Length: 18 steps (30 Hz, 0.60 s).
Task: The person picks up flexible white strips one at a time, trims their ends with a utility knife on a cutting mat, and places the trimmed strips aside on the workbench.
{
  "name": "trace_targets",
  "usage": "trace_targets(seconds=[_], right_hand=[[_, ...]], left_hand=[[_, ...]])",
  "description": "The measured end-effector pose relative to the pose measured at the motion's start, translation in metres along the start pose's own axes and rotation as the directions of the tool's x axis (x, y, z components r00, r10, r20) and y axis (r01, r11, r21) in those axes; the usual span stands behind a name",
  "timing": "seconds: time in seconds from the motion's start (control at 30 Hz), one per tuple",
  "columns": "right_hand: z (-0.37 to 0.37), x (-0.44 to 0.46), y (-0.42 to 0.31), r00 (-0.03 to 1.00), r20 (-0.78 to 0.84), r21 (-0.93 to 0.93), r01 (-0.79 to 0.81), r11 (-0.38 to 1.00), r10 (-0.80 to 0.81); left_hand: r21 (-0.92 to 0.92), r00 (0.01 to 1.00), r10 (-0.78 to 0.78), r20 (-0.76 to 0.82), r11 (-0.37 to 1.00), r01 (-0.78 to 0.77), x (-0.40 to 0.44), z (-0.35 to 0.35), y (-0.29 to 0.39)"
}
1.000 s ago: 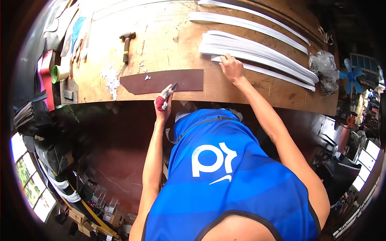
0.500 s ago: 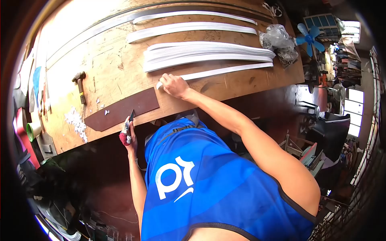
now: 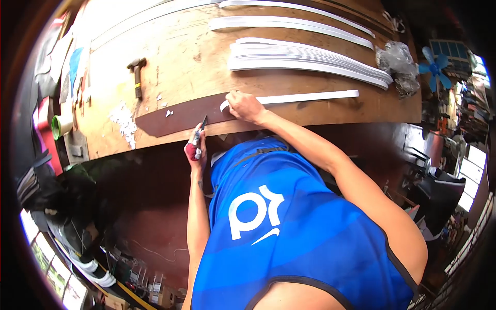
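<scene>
My left hand (image 3: 196, 148), with red and pale wrapping on its fingers, is closed around a small dark-bladed knife (image 3: 204, 121) at the table's near edge. The blade points up over a dark brown board (image 3: 181, 117) with a slanted left end. My right hand (image 3: 246, 107) pinches a single white strip (image 3: 315, 97) close to its left end, which curls out over the board's right part. The strip's other end trails rightward on the wooden table. A thick bundle of white strips (image 3: 305, 63) lies just beyond.
More white strips (image 3: 289, 22) lie farther back. A hammer (image 3: 137, 77) and white scraps (image 3: 123, 123) rest on the left of the table (image 3: 181, 67). Crumpled clear plastic (image 3: 398, 62) sits at the right end, near a blue fan (image 3: 435, 68).
My right hand has drawn the white strip leftward, so its end is now over the brown board. My left hand still holds the knife. The whole view has shifted.
</scene>
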State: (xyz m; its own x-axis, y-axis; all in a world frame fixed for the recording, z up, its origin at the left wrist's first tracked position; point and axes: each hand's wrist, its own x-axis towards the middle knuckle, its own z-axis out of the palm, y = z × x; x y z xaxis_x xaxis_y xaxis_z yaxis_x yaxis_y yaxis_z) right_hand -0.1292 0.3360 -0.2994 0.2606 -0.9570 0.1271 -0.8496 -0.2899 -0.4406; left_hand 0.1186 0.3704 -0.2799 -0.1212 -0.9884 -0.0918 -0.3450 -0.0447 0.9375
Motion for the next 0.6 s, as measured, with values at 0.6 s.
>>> trace_targets(seconds=[0.6], right_hand=[[0.006, -0.003, -0.013, 0.999, 0.044, 0.171, 0.002, 0.985, -0.009]], left_hand=[[0.064, 0.999, 0.044, 0.021, 0.997, -0.046, 0.004, 0.023, 0.011]])
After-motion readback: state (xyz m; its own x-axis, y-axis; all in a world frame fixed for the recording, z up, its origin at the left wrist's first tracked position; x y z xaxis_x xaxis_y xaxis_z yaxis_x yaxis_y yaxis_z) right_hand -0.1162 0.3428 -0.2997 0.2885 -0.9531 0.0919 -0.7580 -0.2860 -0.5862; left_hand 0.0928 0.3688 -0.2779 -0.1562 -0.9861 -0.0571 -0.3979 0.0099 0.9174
